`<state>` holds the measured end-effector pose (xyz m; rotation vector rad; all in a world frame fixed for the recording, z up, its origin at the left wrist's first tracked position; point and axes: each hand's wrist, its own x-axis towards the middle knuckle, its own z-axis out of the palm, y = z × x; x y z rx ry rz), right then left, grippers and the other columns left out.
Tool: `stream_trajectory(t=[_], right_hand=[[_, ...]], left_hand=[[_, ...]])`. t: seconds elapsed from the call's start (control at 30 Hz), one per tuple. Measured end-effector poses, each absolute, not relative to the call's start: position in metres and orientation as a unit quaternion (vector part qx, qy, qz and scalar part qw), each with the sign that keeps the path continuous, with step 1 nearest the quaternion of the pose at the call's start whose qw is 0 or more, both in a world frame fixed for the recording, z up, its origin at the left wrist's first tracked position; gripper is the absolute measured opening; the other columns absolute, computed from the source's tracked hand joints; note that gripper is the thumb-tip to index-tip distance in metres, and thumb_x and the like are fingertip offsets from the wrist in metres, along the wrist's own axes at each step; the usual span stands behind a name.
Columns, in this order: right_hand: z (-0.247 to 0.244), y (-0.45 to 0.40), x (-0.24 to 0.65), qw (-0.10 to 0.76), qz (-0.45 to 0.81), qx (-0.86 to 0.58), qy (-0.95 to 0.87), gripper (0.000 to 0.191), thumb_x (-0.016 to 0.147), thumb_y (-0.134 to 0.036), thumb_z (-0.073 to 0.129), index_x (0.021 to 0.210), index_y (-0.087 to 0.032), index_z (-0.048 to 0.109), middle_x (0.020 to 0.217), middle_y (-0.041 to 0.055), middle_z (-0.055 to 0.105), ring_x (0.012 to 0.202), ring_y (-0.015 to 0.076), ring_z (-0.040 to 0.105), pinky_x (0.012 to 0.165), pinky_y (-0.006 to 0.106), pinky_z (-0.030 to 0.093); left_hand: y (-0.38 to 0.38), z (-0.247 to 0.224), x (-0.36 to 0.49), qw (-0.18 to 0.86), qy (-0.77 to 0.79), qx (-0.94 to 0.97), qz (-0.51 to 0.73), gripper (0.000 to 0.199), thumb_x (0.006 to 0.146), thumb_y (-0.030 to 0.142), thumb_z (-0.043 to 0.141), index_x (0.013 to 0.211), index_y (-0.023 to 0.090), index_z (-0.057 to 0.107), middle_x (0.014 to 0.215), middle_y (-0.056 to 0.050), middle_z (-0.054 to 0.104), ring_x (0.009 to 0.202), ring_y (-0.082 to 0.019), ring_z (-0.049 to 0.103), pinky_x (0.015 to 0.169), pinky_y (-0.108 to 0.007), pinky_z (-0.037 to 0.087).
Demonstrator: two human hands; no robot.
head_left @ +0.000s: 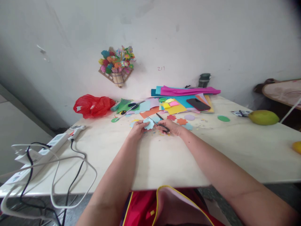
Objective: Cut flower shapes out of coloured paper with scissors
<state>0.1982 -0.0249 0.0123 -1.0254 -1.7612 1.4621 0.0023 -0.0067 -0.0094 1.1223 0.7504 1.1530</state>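
Between thumb and fingers, my left hand (138,129) pinches a light blue paper flower (149,123) with a scalloped edge. A pair of scissors with black handles (165,128) is gripped in my right hand (172,126); its blades point up and left, beside the flower's right edge. Whether the blades touch the paper I cannot tell. Just past my right hand lie a red paper flower (171,117), an orange paper flower (182,121) and a pale purple oval (189,117). Small paper scraps are scattered around and below my hands.
Coloured paper sheets (178,109), a dark phone (198,104) and a second pair of scissors (134,105) lie at the back. A red plastic bag (91,106) sits back left, a power strip (53,144) with cables at left. A yellow-green fruit (263,117) rests at right.
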Motion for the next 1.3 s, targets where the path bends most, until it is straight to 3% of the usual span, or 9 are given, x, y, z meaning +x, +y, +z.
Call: stream_trajectory(t=[0.27,0.73,1.3], right_hand=[[0.006,-0.021,0.199,0.323,0.568,-0.369,-0.662,0.026,0.068,-0.038,0.064,0.073,-0.014,0.056,0.045,-0.0059,0.048,0.036,0.005,0.04,0.034,0.018,0.025],[0.01,-0.026,0.193,0.335,0.541,-0.376,-0.674,0.024,0.069,-0.035,0.065,0.073,-0.014,0.055,0.044,-0.0064,0.047,0.035,0.0047,0.039,0.033,0.017,0.024],[0.009,-0.027,0.187,0.347,0.535,-0.389,-0.665,0.023,0.065,-0.029,0.071,0.074,-0.013,0.057,0.045,-0.0068,0.048,0.036,0.0046,0.042,0.034,0.017,0.031]], left_hand=[[-0.008,-0.008,0.003,0.634,0.334,0.493,0.494,0.022,0.059,0.025,0.076,0.072,0.009,0.067,0.068,-0.008,0.068,0.058,-0.015,0.063,0.056,-0.025,0.052],[-0.011,-0.005,0.006,0.64,0.336,0.471,0.505,0.025,0.053,0.024,0.079,0.068,0.01,0.065,0.064,-0.005,0.066,0.055,-0.014,0.06,0.056,-0.027,0.052],[-0.008,-0.008,0.004,0.639,0.346,0.476,0.496,0.023,0.055,0.025,0.08,0.065,0.009,0.066,0.057,-0.003,0.062,0.051,-0.012,0.057,0.056,-0.028,0.053]])
